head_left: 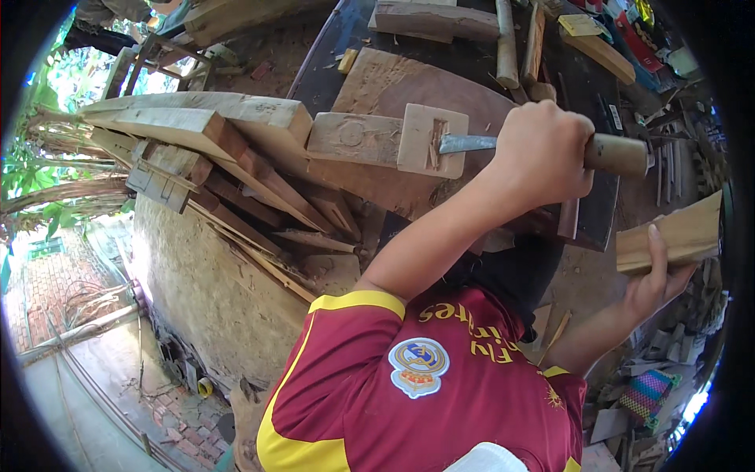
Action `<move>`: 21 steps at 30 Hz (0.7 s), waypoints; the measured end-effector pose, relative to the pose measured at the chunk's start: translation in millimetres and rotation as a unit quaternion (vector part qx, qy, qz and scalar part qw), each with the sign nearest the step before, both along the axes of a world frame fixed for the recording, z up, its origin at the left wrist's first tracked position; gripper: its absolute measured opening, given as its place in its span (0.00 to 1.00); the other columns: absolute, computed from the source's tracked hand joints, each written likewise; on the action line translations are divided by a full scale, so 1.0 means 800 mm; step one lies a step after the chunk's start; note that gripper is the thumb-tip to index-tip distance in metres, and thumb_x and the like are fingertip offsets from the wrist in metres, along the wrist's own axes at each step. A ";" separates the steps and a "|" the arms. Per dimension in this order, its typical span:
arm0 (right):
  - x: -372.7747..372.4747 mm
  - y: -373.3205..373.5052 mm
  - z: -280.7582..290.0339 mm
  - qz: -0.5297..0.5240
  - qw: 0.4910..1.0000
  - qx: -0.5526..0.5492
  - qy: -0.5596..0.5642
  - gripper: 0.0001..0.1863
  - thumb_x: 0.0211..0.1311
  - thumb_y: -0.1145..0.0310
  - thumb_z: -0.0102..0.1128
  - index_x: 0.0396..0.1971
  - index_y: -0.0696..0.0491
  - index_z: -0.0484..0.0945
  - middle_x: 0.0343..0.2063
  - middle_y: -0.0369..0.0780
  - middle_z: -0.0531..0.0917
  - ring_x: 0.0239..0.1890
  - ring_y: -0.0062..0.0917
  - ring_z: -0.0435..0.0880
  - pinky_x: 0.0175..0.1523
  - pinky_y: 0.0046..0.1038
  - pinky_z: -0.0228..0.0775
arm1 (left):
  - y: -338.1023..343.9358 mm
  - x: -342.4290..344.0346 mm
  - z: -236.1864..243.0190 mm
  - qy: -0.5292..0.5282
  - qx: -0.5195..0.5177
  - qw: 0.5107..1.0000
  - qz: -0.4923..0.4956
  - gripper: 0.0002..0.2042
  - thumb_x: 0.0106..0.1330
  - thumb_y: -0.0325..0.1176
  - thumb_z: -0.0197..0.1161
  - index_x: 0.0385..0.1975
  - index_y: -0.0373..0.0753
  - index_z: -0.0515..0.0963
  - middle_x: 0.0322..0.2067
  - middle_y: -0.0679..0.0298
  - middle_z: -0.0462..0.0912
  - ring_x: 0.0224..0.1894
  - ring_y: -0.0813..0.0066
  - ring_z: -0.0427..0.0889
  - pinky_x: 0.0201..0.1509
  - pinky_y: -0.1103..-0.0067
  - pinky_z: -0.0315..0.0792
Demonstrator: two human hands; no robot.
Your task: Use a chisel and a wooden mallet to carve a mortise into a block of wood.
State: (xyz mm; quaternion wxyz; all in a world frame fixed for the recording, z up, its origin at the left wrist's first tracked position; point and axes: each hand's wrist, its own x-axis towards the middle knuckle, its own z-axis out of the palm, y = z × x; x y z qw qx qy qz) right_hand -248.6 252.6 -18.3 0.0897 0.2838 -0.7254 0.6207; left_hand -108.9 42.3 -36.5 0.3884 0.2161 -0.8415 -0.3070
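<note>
My left hand (pixel 544 149) is closed around the wooden handle (pixel 620 155) of a chisel, held horizontally across the view. The chisel's metal blade (pixel 476 143) reaches left to a rectangular cut (pixel 434 148) in a pale square piece of wood (pixel 417 161). Left of that piece extends a darker wooden block (pixel 350 138), lying over a broad worn board (pixel 370 82). At the right, low beside the bench, my right hand (pixel 661 279) grips a rough rectangular wood block (pixel 672 232), raised apart from the chisel; its fingers wrap round the block's lower side.
Long thick beams (pixel 189 118) are stacked to the left above a dusty pale surface (pixel 204 291). The dark bench top (pixel 322 67) carries timber pieces (pixel 432 23) and short poles (pixel 506 47). Scrap wood (pixel 661 350) and a colourful woven item (pixel 646 397) lie at the lower right.
</note>
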 end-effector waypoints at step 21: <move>-0.001 0.024 -0.025 0.002 1.000 0.019 0.020 0.35 0.51 0.83 0.68 0.61 0.64 0.66 0.52 0.46 0.77 0.53 0.31 0.77 0.59 0.31 0.69 | -0.013 -0.010 0.021 0.102 0.002 0.995 0.009 0.06 0.40 0.31 0.67 0.20 0.39 0.81 0.15 0.54 0.77 0.24 0.49 0.80 0.31 0.65 0.76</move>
